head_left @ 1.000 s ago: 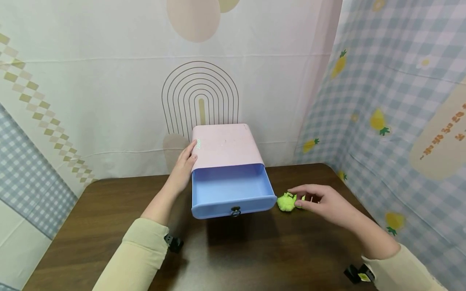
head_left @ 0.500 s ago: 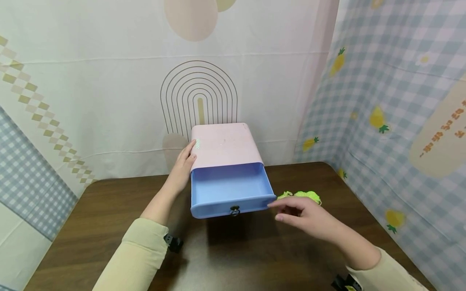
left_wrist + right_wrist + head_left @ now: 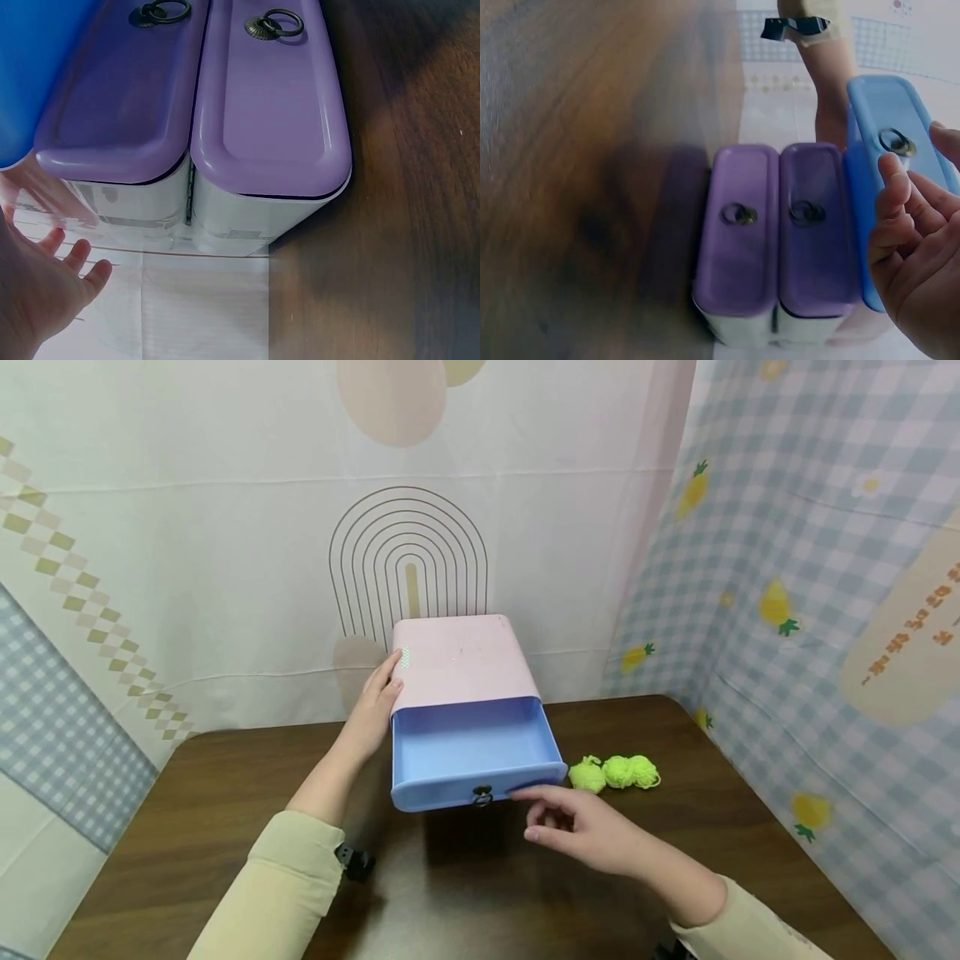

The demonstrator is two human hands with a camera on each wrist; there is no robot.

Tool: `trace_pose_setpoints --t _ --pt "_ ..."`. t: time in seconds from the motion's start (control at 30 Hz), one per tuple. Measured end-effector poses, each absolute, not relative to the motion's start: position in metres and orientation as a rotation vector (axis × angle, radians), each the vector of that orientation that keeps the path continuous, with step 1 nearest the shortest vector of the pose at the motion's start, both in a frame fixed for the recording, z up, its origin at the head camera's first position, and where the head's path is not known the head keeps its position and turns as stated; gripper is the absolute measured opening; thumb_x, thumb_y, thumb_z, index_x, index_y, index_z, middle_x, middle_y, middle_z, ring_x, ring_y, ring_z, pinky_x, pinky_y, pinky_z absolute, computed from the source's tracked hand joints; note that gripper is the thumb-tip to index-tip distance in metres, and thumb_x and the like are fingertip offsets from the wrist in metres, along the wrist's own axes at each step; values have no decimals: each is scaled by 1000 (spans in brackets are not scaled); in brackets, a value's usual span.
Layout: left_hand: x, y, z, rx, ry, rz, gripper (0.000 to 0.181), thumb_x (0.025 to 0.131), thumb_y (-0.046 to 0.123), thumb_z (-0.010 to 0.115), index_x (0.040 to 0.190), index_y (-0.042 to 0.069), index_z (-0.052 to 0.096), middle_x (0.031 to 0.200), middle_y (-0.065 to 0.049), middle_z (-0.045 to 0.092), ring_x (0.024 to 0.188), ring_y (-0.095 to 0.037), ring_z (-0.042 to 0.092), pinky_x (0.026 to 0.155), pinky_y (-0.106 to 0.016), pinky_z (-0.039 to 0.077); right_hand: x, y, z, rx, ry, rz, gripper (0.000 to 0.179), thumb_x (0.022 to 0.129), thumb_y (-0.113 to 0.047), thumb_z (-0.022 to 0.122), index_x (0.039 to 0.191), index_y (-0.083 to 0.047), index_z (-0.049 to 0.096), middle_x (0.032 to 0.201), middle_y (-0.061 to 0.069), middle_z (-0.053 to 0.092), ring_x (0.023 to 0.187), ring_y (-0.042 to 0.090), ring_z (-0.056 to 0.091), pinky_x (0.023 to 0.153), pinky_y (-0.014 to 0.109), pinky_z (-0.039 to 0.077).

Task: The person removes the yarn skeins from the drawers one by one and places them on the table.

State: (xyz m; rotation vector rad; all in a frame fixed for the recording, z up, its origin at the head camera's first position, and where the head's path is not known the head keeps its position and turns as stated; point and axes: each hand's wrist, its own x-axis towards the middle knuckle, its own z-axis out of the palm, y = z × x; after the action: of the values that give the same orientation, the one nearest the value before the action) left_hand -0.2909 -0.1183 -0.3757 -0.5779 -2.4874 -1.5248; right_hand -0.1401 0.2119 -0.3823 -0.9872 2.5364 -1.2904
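A small drawer cabinet with a pink top (image 3: 461, 656) stands against the back cloth. Its blue top drawer (image 3: 435, 792) is pulled out and bare inside, with a dark ring pull (image 3: 482, 796) on its front. My left hand (image 3: 367, 714) rests against the cabinet's left side, fingers extended along the upper edge. My right hand (image 3: 585, 831) is at the drawer front, index finger reaching toward the ring pull from the right, other fingers loosely bent. To the drawer's right are lime-green yarn balls (image 3: 618, 772), grouped in a row.
Beneath the blue drawer, two purple drawers (image 3: 277, 105) with ring pulls are pushed in, seen in both wrist views. The brown wood table (image 3: 465, 893) carries the cabinet. Patterned cloths (image 3: 585, 543) hang behind and at both sides.
My right hand has left the green yarn balls and moved left along the drawer front toward the ring pull. The left hand stays on the cabinet's side.
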Motion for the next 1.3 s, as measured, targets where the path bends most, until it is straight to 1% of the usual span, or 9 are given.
trace_pose_setpoints --t 0.13,0.23,0.4,0.57,0.63,0.73,1.03,1.3 --pt "-290 -118 -375 -579 -2490 -1530 60 104 45 32 160 27 22 163 -13 16 148 -37 14 112 -66 16 -139 204 -387 -961 2466 -1311 45 98 -26 64 140 -17 54 93 -9 67 70 5 54 60 26 49" --pt "-290 -117 -374 -586 -2496 -1530 60 104 45 32 160 26 21 163 -14 16 148 -36 13 112 -66 15 -138 200 -390 -962 2396 -1353 49 98 -25 64 144 -15 49 94 -7 68 71 5 55 61 26 49" --pt "-289 -117 -374 -594 -2491 -1537 61 103 45 33 160 24 22 163 -14 16 148 -36 14 112 -65 15 -138 194 -394 -996 2271 -1452 52 98 -20 64 146 -12 44 93 -2 68 69 4 55 60 25 50" --pt "-289 -117 -373 -593 -2490 -1542 61 103 46 33 160 25 22 163 -14 16 148 -36 14 112 -65 15 -139 189 -399 -985 2140 -1563 50 99 -10 61 145 -6 41 90 6 66 64 5 54 57 29 52" --pt "-289 -117 -373 -592 -2492 -1539 60 104 46 33 160 26 22 163 -14 16 148 -36 13 112 -65 15 -140 186 -400 -963 2129 -1582 49 99 -10 60 144 -4 42 89 7 66 62 5 53 55 29 51" --pt "-289 -117 -373 -590 -2494 -1537 60 104 46 32 160 26 21 163 -14 16 148 -36 14 112 -65 15 -140 182 -402 -911 2172 -1582 45 99 -13 60 141 -4 45 85 6 66 60 5 52 54 27 49" --pt "-290 -118 -374 -595 -2500 -1534 60 104 46 32 160 27 20 163 -13 15 149 -36 12 112 -67 14 -138 168 -404 -820 2391 -1529 36 100 -21 60 132 -5 56 72 -2 62 53 5 50 50 28 49" --pt "-290 -118 -374 -600 -2496 -1536 60 104 45 31 160 25 19 163 -15 15 149 -37 11 112 -67 13 -136 156 -405 -783 2408 -1635 27 102 -19 56 125 -6 61 62 2 59 45 7 47 45 29 47"
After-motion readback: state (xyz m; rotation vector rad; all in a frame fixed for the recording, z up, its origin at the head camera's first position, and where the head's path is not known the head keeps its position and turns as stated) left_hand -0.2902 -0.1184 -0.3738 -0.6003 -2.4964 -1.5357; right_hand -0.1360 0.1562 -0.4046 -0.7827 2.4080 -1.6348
